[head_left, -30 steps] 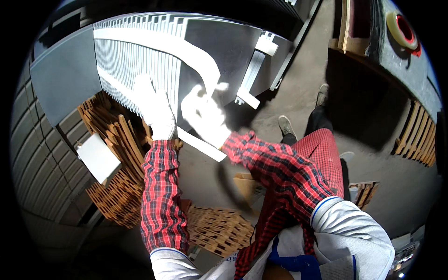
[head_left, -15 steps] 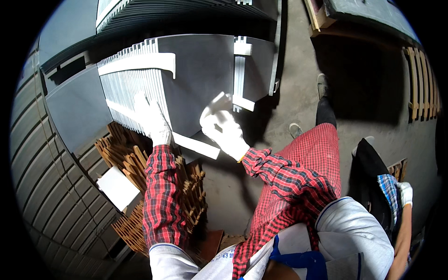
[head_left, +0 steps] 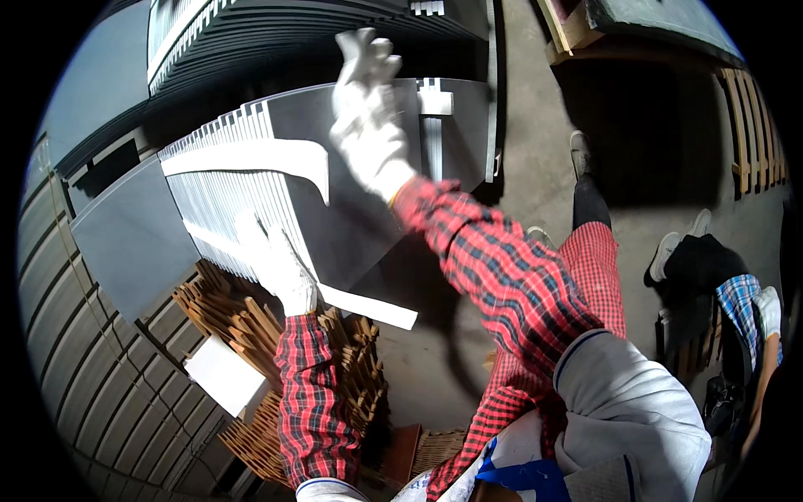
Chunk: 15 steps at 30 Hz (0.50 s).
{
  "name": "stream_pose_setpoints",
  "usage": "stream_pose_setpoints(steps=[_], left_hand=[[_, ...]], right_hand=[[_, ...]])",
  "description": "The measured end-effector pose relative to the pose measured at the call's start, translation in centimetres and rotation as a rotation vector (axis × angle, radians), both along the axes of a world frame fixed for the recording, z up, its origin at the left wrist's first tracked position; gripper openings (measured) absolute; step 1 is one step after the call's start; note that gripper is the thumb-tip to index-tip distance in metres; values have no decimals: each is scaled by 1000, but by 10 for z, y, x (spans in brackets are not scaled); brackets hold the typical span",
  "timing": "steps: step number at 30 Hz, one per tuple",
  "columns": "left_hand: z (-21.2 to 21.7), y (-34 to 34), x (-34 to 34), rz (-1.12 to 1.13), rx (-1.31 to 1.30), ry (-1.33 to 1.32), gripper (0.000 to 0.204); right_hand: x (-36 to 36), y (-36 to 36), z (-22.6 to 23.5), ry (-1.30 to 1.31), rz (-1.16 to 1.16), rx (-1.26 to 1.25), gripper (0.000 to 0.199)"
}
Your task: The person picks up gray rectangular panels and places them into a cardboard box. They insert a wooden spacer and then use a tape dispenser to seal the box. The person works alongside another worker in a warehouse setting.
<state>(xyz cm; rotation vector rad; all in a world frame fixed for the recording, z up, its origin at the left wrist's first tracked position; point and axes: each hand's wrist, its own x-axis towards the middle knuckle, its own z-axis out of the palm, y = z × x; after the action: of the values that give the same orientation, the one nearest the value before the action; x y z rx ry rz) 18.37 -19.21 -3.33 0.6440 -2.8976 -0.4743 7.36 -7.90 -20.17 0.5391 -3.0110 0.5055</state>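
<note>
My left hand (head_left: 280, 266), in a white work glove, lies with fingers stretched out on the white edges of a row of closely stacked grey panels (head_left: 335, 226). My right hand (head_left: 368, 117), gloved too, is raised above the far part of the front panel, fingers apart and nothing visible in it. A loose white strip (head_left: 242, 156) runs across the panel edges, its right end bent downward. Below, another white strip (head_left: 368, 307) passes by my left hand and sticks out to the right.
More panels (head_left: 293, 42) stand behind this row. Wooden sticks (head_left: 242, 314) and a white block (head_left: 226, 376) lie at lower left. Far right are a pallet (head_left: 753, 125) and another person's gloved hand (head_left: 767, 311). A grey-topped wooden crate (head_left: 661, 25) stands at the back right.
My right hand has moved up and away, from beside the front panel's right edge to above its far edge. My left hand stays on the panel edges. The upper strip's end hangs lower.
</note>
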Motion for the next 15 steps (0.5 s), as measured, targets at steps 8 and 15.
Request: stream_pose_setpoints(steps=[8,15], left_hand=[[-3,5,-15,105,7,-15,50],[-11,-9,-11,42,-166,-28,51]], right_hand=[[75,14,-40,-248,27,42,48],[217,1,58,-705,332,-328,49]])
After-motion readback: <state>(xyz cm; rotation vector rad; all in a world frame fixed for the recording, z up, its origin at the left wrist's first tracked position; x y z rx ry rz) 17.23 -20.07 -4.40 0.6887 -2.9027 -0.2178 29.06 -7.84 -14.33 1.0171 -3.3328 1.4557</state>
